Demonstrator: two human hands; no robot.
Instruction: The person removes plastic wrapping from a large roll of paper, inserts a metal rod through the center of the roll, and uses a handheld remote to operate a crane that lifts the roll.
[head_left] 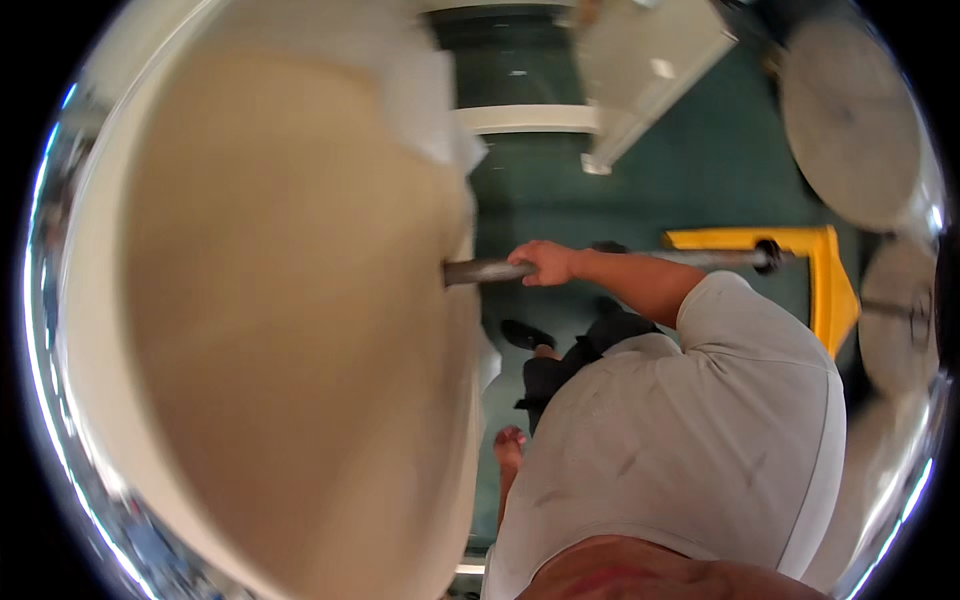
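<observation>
My right hand (pixel 541 263) is closed round a grey metal bar (pixel 488 271). The bar's left end meets the side of a large cream-coloured, rounded bulk (pixel 290 300), smeared by motion. To the right, past my forearm, a silvery length of bar runs to a black collar (pixel 768 256) by a yellow metal frame (pixel 828 290). I cannot tell whether both lengths are one piece. My left hand (pixel 509 440) hangs low beside my body, close to the bulk's right edge. Its fingers look loosely curled, with nothing visible in them.
White sheet material (pixel 425 105) lies along the bulk's far right edge. Ahead stand a pale panel (pixel 650 70) and a cream beam (pixel 530 119) over the green floor (pixel 640 200). Large round roll ends (pixel 850 120) stand at the right. My shoe (pixel 527 336) shows below.
</observation>
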